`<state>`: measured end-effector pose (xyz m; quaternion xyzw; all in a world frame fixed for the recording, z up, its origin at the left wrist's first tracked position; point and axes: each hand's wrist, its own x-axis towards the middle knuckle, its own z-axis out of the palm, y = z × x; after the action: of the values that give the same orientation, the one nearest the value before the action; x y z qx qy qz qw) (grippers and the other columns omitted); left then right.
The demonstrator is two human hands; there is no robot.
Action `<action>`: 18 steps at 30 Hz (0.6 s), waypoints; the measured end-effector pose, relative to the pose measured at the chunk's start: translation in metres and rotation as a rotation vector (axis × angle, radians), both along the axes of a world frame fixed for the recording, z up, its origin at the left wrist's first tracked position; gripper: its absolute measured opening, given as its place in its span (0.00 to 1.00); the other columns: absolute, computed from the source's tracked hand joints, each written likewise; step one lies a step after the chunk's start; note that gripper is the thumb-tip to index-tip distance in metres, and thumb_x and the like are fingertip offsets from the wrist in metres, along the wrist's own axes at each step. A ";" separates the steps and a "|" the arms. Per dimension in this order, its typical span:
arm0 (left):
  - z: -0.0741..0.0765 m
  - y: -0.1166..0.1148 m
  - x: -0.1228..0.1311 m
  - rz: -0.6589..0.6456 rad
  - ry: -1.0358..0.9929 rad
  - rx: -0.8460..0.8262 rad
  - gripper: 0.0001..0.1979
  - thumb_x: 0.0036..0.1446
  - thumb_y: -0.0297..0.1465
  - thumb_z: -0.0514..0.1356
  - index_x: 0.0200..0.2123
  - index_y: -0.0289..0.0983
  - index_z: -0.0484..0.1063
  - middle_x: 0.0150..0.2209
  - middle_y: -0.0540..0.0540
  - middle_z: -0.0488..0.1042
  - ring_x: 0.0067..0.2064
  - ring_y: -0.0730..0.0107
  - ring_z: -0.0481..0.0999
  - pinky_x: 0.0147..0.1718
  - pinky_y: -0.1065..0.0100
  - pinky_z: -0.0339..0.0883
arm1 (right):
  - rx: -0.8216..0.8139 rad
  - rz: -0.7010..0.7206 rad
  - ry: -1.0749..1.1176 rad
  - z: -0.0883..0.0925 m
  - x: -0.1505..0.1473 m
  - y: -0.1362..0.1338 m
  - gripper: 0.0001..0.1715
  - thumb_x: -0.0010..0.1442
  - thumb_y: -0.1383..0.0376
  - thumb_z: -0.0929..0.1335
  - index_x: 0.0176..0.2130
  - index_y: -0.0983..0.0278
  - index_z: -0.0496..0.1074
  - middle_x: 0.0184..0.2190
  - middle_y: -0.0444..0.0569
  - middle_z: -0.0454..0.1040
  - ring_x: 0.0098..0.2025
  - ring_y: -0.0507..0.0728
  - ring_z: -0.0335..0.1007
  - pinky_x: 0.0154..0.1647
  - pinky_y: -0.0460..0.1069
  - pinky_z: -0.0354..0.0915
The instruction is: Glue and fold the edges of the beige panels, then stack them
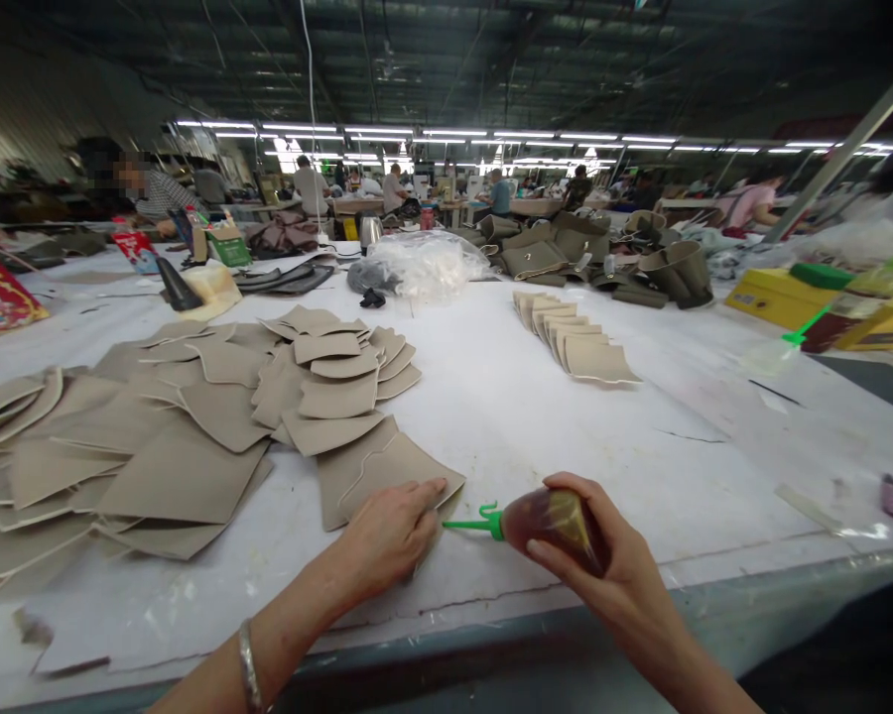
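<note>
My right hand (pixel 602 540) is wrapped round a squeeze bottle (pixel 555 526) of dark amber liquid. The bottle lies tilted on its side, its thin green nozzle pointing left, with the tip close to my left fingers. My left hand (pixel 394 531) bends over the right part of a taupe leather-like panel (pixel 361 466) and holds it against the table; its thumb is hidden. A wavy pale edge runs across this panel, which may be two layers. Just beyond it, overlapping taupe pieces (pixel 342 397) fan out.
A large heap of similar panels (pixel 186 476) covers the left side. A row of overlapped pieces (pixel 576 342) lies right of centre. Behind are a clear plastic bag (pixel 432 263) and olive items (pixel 558 248). Another green-nozzled bottle (pixel 826 322) stands by a yellow box (pixel 774 297). People sit farther back.
</note>
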<state>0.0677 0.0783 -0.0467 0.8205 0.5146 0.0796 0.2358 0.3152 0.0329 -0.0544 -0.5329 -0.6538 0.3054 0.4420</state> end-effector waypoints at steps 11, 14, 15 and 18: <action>0.002 -0.003 -0.001 0.004 0.001 -0.007 0.23 0.63 0.30 0.45 0.59 0.39 0.63 0.53 0.44 0.72 0.54 0.63 0.70 0.55 0.64 0.60 | -0.065 0.080 0.087 -0.002 -0.006 -0.010 0.26 0.57 0.57 0.72 0.52 0.56 0.62 0.44 0.46 0.70 0.43 0.60 0.70 0.44 0.50 0.66; 0.001 -0.003 -0.001 0.006 0.007 -0.008 0.23 0.63 0.30 0.45 0.60 0.38 0.62 0.53 0.44 0.72 0.54 0.63 0.70 0.56 0.64 0.59 | -0.085 0.103 0.122 -0.004 -0.008 -0.014 0.26 0.57 0.57 0.72 0.52 0.57 0.63 0.44 0.47 0.70 0.42 0.60 0.70 0.43 0.50 0.67; 0.001 -0.004 -0.002 0.010 0.007 -0.009 0.23 0.63 0.30 0.45 0.60 0.38 0.62 0.53 0.44 0.72 0.54 0.63 0.70 0.55 0.64 0.60 | -0.075 0.078 0.117 -0.004 -0.009 -0.014 0.26 0.57 0.57 0.72 0.52 0.57 0.63 0.44 0.46 0.70 0.42 0.60 0.70 0.43 0.50 0.67; 0.001 -0.005 -0.002 0.021 0.004 -0.009 0.23 0.63 0.31 0.45 0.60 0.38 0.62 0.52 0.44 0.72 0.53 0.62 0.71 0.54 0.64 0.61 | -0.065 0.046 0.110 -0.004 -0.010 -0.015 0.25 0.57 0.58 0.72 0.51 0.55 0.62 0.42 0.45 0.71 0.40 0.58 0.70 0.41 0.48 0.67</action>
<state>0.0654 0.0737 -0.0459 0.8142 0.5240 0.0779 0.2376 0.3050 0.0180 -0.0580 -0.5142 -0.6304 0.3653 0.4525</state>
